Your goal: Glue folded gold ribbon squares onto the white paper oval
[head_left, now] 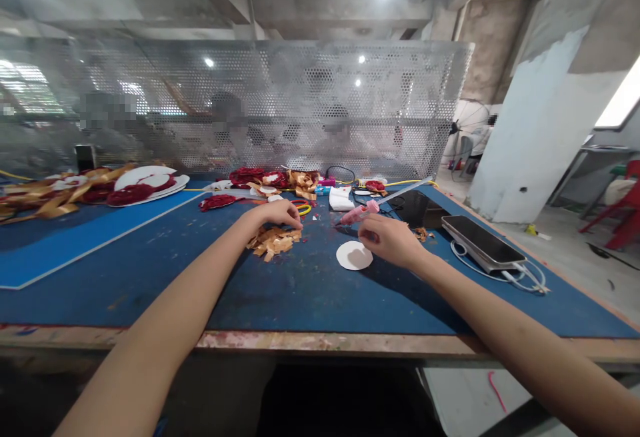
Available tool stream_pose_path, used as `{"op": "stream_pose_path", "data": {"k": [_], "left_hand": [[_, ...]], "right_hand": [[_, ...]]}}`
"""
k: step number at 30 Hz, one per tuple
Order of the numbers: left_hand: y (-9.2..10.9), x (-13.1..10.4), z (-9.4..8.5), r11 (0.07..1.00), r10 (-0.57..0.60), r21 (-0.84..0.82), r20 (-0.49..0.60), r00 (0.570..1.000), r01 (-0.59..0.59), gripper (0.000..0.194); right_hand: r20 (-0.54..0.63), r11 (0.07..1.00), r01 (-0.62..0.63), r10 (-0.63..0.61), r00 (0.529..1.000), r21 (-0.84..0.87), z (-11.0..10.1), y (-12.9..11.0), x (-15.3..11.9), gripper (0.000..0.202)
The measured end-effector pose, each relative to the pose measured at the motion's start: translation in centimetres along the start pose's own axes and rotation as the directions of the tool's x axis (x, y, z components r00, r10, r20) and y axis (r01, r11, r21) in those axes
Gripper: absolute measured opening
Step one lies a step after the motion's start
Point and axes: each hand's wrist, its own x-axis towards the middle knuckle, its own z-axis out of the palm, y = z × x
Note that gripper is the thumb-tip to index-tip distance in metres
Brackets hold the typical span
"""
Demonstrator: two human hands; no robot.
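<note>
My left hand has its fingers pressed together, pointing down at the right side of a loose pile of short gold ribbon pieces; anything between the fingertips is too small to tell. My right hand is curled round the handle of a pink glue gun. The gun's nozzle points left, and a long pale glue stick sticks out behind it. Below the nozzle, partly behind my right fingers, a round white disc lies on the blue table.
Yellow-handled scissors lie behind my left hand. Red and gold ribbon rosettes and a white roll stand farther back. A phone with a white cable is at right. A blue board lies left. A perforated metal screen closes the back.
</note>
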Motion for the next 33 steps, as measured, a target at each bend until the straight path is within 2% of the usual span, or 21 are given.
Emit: {"op": "stream_pose_path", "data": {"k": [6, 11, 14, 17, 19, 22, 26, 30, 33], "left_hand": [[0.3, 0.0, 0.3, 0.999, 0.008, -0.047, 0.074, 0.997, -0.005, 0.01], [1.3, -0.5, 0.0, 0.996, 0.005, -0.094, 0.103, 0.995, 0.004, 0.016], [1.6, -0.7, -0.1, 0.991, 0.0, -0.132, 0.103, 0.995, 0.014, 0.02], [1.6, -0.7, -0.2, 0.993, 0.0, -0.117, 0.097, 0.995, 0.011, 0.015], [1.6, -0.6, -0.2, 0.995, 0.006, -0.095, 0.106, 0.994, 0.004, 0.014], [1.6, -0.7, -0.3, 0.996, 0.022, -0.092, 0.143, 0.989, -0.008, 0.01], [1.8, -0.8, -0.4, 0.988, 0.051, -0.15, 0.129, 0.99, -0.031, 0.014], [2.1, -0.9, -0.4, 0.964, 0.061, -0.26, 0.02, 0.998, -0.054, 0.021], [2.6, -0.9, -0.4, 0.915, 0.041, -0.395, -0.113, 0.993, -0.083, 0.027]], "right_hand": [[-0.006, 1.0, 0.008, -0.008, 1.0, -0.007, 0.1, 0.1, 0.0, 0.008], [-0.067, 1.0, -0.01, 0.008, 0.998, -0.025, 0.1, 0.0, 0.0, 0.011], [-0.202, 0.99, -0.135, 0.125, 0.971, -0.038, -0.3, -0.1, 0.1, 0.013], [-0.309, 0.941, -0.338, 0.32, 0.895, -0.003, -1.1, 0.2, 0.1, 0.018], [-0.273, 0.891, -0.455, 0.439, 0.856, 0.007, -1.5, 0.6, 0.1, 0.026], [-0.168, 0.847, -0.522, 0.502, 0.848, -0.105, -1.4, 1.8, 0.1, 0.033], [-0.123, 0.887, -0.401, 0.382, 0.916, -0.228, 0.0, 3.5, 0.3, 0.028], [-0.069, 0.954, -0.286, 0.28, 0.957, -0.088, 1.6, 4.7, 0.7, 0.033], [-0.005, 0.947, -0.322, 0.322, 0.947, 0.015, 2.3, 4.9, 0.8, 0.021]]}}
